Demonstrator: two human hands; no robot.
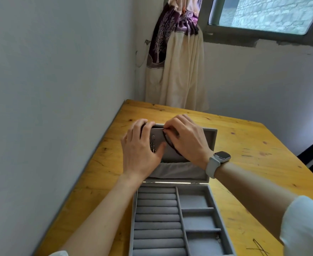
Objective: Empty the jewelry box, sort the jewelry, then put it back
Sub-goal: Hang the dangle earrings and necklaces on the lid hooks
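Your left hand (140, 146) rests, fingers curled, on the grey velvet jewelry box's (194, 209) raised lid (210, 137); your right hand (187, 137) pinches a dark beaded necklace (167, 143) against it.

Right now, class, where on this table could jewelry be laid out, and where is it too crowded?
Bare wood lies right of the jewelry box, up to the far edge of the table. A narrow strip runs between box and wall. It is crowded at the open lid, where both hands work, left hand and right hand.
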